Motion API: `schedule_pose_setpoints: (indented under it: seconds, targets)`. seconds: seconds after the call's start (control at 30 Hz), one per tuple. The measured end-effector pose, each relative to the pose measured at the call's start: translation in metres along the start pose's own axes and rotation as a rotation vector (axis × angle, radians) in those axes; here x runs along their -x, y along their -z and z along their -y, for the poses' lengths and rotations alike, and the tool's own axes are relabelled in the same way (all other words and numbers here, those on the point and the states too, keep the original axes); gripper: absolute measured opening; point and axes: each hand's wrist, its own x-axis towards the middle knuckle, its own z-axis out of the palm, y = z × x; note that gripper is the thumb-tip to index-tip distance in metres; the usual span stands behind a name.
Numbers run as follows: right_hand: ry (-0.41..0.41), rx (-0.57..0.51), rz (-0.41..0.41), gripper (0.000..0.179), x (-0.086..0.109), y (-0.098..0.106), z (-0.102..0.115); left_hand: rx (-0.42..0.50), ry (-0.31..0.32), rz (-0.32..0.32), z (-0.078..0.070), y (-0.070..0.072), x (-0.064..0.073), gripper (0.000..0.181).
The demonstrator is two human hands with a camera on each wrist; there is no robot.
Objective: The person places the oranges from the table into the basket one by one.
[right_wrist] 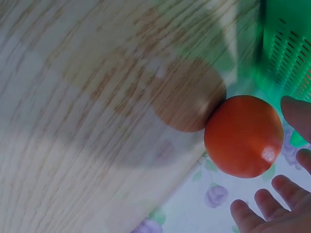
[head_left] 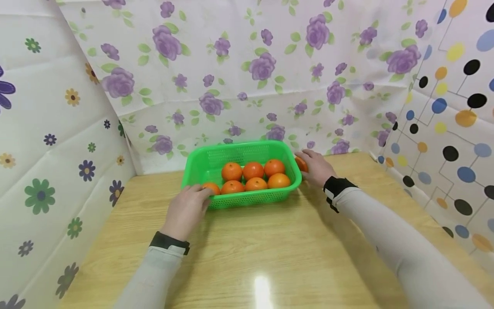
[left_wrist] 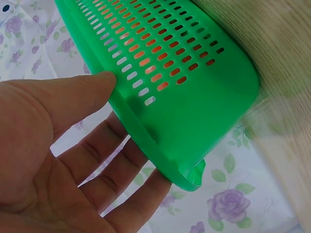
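Note:
A green plastic basket (head_left: 247,198) with slotted walls stands on the wooden table against the back curtain. Several oranges (head_left: 253,171) lie inside, mostly toward its front and right. At the front left corner my left hand (head_left: 188,210) holds the basket's rim, with the thumb on the outer side and the fingers behind the rim in the left wrist view. Beyond the basket's right end, one more orange (right_wrist: 244,136) rests on the table. My right hand (head_left: 315,168) is beside that orange, its fingers (right_wrist: 268,203) spread and apart from it in the right wrist view.
A white curtain with purple flowers (head_left: 262,66) hangs right behind the basket. Patterned cloths, one with small flowers (head_left: 40,196) and one with coloured dots (head_left: 466,174), close in the left and right sides. The wooden table (head_left: 247,244) stretches forward of the basket.

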Motion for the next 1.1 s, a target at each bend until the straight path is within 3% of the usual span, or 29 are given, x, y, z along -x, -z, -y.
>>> schedule_pose_setpoints:
  seconds: [0.33, 0.67, 1.1]
  targets:
    - [-0.032, -0.005, 0.019, 0.073, -0.007, -0.002, -0.003, 0.001, 0.014, 0.003, -0.002, 0.001, -0.001, 0.025]
    - [-0.044, -0.021, 0.03, 0.074, -0.012, -0.007, -0.001, -0.009, -0.015, -0.024, -0.003, 0.003, 0.001, 0.027]
    - [-0.058, -0.008, 0.042, 0.07, -0.019, -0.017, -0.011, -0.018, 0.003, 0.005, -0.004, 0.0, 0.0, 0.028]
